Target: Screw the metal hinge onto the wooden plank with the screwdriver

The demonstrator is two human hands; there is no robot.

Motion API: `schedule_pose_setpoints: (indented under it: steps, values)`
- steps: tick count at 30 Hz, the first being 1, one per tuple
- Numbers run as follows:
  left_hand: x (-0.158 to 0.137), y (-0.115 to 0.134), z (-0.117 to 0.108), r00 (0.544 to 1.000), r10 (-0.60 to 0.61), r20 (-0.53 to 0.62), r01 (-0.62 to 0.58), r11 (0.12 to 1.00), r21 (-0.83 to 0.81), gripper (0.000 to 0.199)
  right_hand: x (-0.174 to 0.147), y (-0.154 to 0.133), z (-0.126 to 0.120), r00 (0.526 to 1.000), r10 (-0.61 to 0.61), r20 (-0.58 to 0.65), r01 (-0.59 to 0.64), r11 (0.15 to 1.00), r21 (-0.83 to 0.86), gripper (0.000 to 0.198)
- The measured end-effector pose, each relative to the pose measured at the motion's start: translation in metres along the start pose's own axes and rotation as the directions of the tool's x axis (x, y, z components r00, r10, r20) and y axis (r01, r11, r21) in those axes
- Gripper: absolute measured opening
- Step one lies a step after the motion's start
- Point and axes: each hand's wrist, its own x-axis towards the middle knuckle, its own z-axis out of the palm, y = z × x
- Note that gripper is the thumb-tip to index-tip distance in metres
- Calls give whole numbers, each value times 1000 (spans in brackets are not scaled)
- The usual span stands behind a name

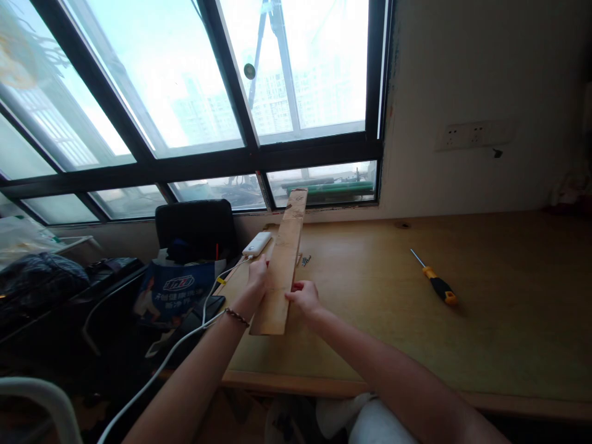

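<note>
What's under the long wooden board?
Around the wooden board you can see the tabletop, with small screws lying by its right edge. Whatever is directly underneath is covered, so I can't tell.

I see dark-framed windows slanting across my upper left, glaring white and nearly washing out the towers outside. Right of them I have a plain wall, dim by contrast, with a socket strip. Below, a yellow-brown wooden worktop runs off rightward; by its left end, under the windows, stands a black chair.
</note>
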Motion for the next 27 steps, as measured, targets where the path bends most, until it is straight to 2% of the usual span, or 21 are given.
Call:
schedule_pose_setpoints:
  steps: [1, 3, 7, 9, 11, 14, 20, 27]
  values:
    - [-8, 7, 5, 994, -13, 112, 29, 989, -146, 38, -4, -1, -15, 999, -35, 23, 34, 999, 32, 24]
    - [-26, 17, 17, 947, 28, 319, 84, 939, -332, 31, -14, -4, -48, 994, -100, 50, 97, 993, 62, 24]
    - [-55, 27, 53, 831, 10, 556, 308, 824, -475, 20, -36, -8, -113, 987, -154, -38, 154, 988, 7, 22]
    - [-66, 29, 73, 783, 31, 622, 385, 760, -524, 27, -46, -10, -140, 986, -156, -54, 155, 988, -16, 23]
    - [-77, 33, 91, 756, 56, 652, 425, 716, -554, 35, -53, -13, -162, 987, -145, -71, 143, 989, -26, 23]
    - [-89, 40, 111, 738, 99, 668, 434, 688, -581, 36, -59, -16, -185, 990, -112, -81, 110, 993, -31, 23]
    - [-103, 51, 126, 683, 176, 709, 439, 677, -591, 31, -60, -13, -208, 994, -93, -52, 91, 995, -37, 28]
    - [-108, 54, 136, 711, 146, 688, 433, 680, -592, 30, -54, -7, -222, 998, -62, -2, 62, 997, -45, 28]
